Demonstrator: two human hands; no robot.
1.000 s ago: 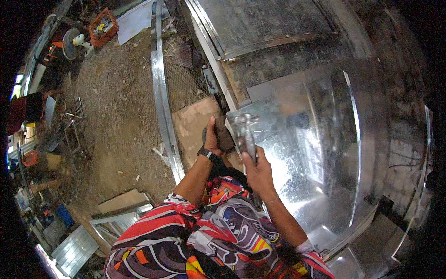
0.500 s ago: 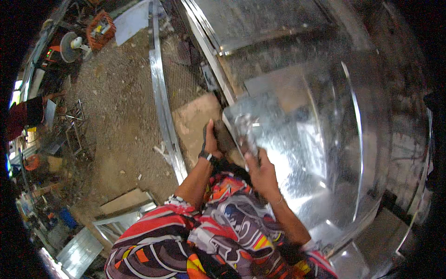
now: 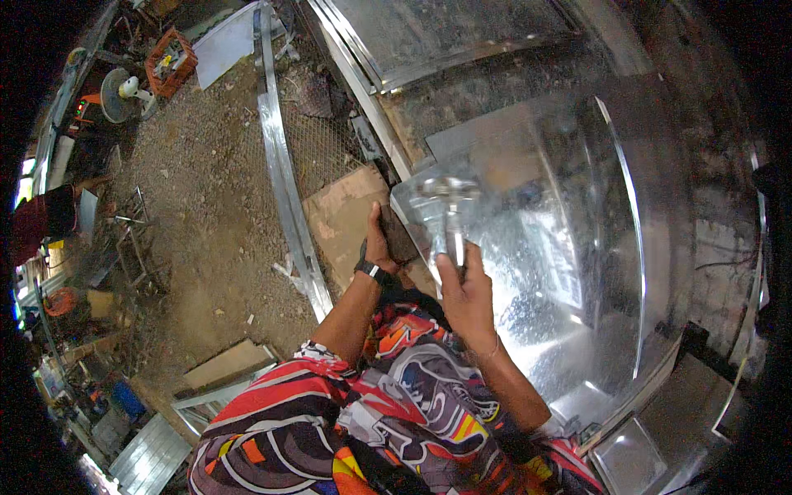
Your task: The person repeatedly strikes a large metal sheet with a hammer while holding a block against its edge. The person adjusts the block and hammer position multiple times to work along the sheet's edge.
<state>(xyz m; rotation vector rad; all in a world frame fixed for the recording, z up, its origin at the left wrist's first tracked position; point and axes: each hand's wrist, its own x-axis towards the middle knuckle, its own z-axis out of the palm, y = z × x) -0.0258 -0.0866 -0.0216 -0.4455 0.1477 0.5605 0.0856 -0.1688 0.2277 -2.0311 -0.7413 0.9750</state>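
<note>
At centre: right hand [image 3: 469, 299], wrapped around one hammer [image 3: 454, 235], head toward twelve o'clock, over a shiny metal sheet [image 3: 536, 247] reaching to three o'clock. At ten o'clock from it: left hand [image 3: 378, 249], thumb raised, grip cannot be told.

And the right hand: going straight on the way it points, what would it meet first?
Leading with the hammer it holds, the right hand would probably meet the shiny metal sheet first; the depth is hard to judge.
</note>
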